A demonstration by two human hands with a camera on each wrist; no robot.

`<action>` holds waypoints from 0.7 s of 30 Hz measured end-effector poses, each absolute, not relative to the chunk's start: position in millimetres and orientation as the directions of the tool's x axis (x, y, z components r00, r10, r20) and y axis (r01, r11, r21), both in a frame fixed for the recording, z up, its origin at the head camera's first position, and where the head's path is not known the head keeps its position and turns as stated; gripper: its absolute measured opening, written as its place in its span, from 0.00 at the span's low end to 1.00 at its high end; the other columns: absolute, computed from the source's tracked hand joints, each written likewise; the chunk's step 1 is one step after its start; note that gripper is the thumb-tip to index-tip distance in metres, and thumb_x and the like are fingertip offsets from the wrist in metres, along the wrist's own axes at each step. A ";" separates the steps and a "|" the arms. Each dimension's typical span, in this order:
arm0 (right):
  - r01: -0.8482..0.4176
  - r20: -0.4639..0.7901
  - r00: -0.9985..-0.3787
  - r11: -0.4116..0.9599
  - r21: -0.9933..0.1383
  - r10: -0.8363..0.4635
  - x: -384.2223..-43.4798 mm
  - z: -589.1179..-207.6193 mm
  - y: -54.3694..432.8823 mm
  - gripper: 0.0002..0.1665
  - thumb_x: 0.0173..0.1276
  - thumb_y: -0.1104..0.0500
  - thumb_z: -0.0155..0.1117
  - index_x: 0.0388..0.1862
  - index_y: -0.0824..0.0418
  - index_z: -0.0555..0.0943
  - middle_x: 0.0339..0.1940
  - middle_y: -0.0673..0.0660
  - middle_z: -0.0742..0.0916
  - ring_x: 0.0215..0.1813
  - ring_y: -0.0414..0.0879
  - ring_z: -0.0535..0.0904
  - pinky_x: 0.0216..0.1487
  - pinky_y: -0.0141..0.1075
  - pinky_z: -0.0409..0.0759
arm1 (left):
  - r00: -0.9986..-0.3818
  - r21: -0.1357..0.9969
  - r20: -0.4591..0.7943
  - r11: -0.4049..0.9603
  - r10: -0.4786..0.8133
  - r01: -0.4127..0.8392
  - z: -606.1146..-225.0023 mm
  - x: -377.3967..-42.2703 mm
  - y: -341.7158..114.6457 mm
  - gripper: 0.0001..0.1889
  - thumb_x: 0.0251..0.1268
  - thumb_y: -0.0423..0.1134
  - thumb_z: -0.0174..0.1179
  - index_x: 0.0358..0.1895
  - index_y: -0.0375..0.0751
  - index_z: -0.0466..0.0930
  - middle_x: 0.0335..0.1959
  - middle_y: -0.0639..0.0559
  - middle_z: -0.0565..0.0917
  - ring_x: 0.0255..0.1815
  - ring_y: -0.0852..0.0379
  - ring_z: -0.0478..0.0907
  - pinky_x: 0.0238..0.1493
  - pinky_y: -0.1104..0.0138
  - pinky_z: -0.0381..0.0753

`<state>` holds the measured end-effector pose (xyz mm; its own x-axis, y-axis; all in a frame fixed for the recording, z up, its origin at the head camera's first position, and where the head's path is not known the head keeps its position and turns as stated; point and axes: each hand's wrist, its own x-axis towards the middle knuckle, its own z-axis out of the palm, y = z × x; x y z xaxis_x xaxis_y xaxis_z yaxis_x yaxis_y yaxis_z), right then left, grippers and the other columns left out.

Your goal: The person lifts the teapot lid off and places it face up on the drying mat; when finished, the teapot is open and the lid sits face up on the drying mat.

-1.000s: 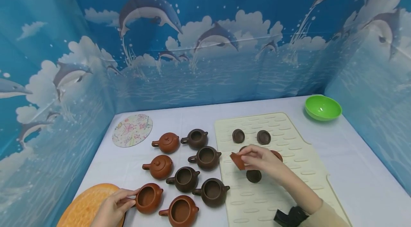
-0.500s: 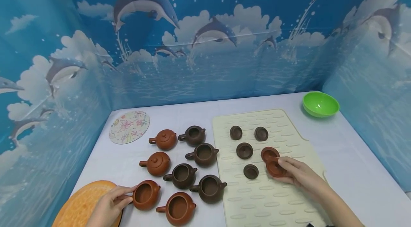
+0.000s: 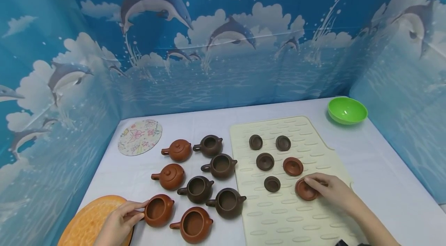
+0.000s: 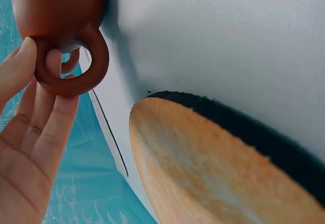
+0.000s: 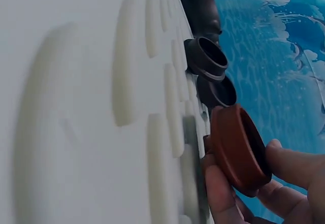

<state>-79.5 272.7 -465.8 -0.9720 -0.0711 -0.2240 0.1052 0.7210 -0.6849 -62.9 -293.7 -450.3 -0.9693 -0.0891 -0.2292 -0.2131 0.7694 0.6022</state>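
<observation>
My left hand (image 3: 116, 221) grips the loop handle of a reddish-brown teapot (image 3: 159, 211); the pot is lidless. In the left wrist view the thumb presses the side of the handle (image 4: 99, 64) and a fingertip pokes through its ring. Over on the cream mat, my right hand (image 3: 334, 192) pinches a reddish-brown teapot lid (image 3: 305, 190) by its edge. That lid is turned hollow side up, close over the mat, as the right wrist view shows. Another reddish-brown lid (image 3: 293, 166) lies just behind it, with several dark brown lids (image 3: 272, 184) to its left.
Several open dark teapots (image 3: 227, 203) and one more open reddish-brown pot (image 3: 192, 226) stand mid-table. Two lidded reddish-brown teapots (image 3: 173, 176) are behind. An orange round pad (image 3: 92, 219) lies front left, a patterned disc (image 3: 140, 137) back left, a green bowl (image 3: 347, 110) back right.
My right hand has carried the reddish-brown lid rightward from the mat's left side, then slightly nearer and down beside the other lid. My left hand keeps its grip on the teapot handle.
</observation>
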 end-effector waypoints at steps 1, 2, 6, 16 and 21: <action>0.105 -0.226 -0.971 0.721 -0.685 -0.073 -79.0 -466.2 273.1 0.23 0.75 0.43 0.56 0.53 0.57 0.84 0.52 0.60 0.88 0.57 0.61 0.81 0.54 0.51 0.80 | -0.969 0.600 -0.231 0.770 -0.092 -0.216 -450.3 -62.9 -293.6 0.17 0.59 0.26 0.66 0.52 0.39 0.86 0.42 0.50 0.85 0.39 0.61 0.84 0.39 0.68 0.86; 0.104 -0.228 -0.970 0.718 -0.688 -0.079 -78.6 -466.6 273.4 0.22 0.74 0.43 0.56 0.53 0.57 0.84 0.51 0.59 0.88 0.55 0.59 0.82 0.51 0.47 0.81 | -0.968 0.598 -0.230 0.771 -0.095 -0.218 -450.1 -62.4 -293.6 0.17 0.59 0.26 0.66 0.52 0.40 0.86 0.42 0.50 0.85 0.39 0.61 0.84 0.39 0.68 0.86; 0.114 -0.250 -0.962 0.674 -0.730 -0.109 -77.2 -467.3 272.6 0.22 0.72 0.45 0.60 0.54 0.58 0.84 0.47 0.55 0.89 0.44 0.42 0.83 0.40 0.33 0.80 | -0.970 0.589 -0.222 0.780 -0.095 -0.211 -450.7 -61.3 -293.9 0.17 0.58 0.27 0.67 0.51 0.40 0.86 0.43 0.50 0.86 0.39 0.63 0.83 0.39 0.69 0.86; 0.169 -0.296 -0.950 0.633 -0.756 -0.100 -74.2 -468.6 275.1 0.27 0.73 0.45 0.59 0.60 0.64 0.80 0.58 0.68 0.84 0.41 0.40 0.84 0.36 0.31 0.82 | -0.968 0.597 -0.229 0.771 -0.100 -0.221 -449.8 -61.8 -292.9 0.17 0.58 0.26 0.66 0.52 0.41 0.86 0.43 0.50 0.86 0.41 0.61 0.84 0.40 0.68 0.86; 0.204 -0.323 -0.943 0.631 -0.749 -0.078 -75.8 -468.5 277.5 0.30 0.74 0.44 0.56 0.61 0.65 0.78 0.53 0.64 0.86 0.41 0.42 0.83 0.35 0.33 0.83 | -0.963 0.584 -0.253 0.780 -0.089 -0.225 -447.7 -64.2 -292.7 0.16 0.60 0.27 0.65 0.52 0.42 0.85 0.45 0.50 0.86 0.47 0.54 0.84 0.43 0.64 0.86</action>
<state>-75.8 277.5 -468.5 -0.9433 -0.0783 -0.3227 0.2039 0.6307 -0.7488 -64.2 -292.7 -447.7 -0.9633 -0.0886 -0.2532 -0.2252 0.7801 0.5837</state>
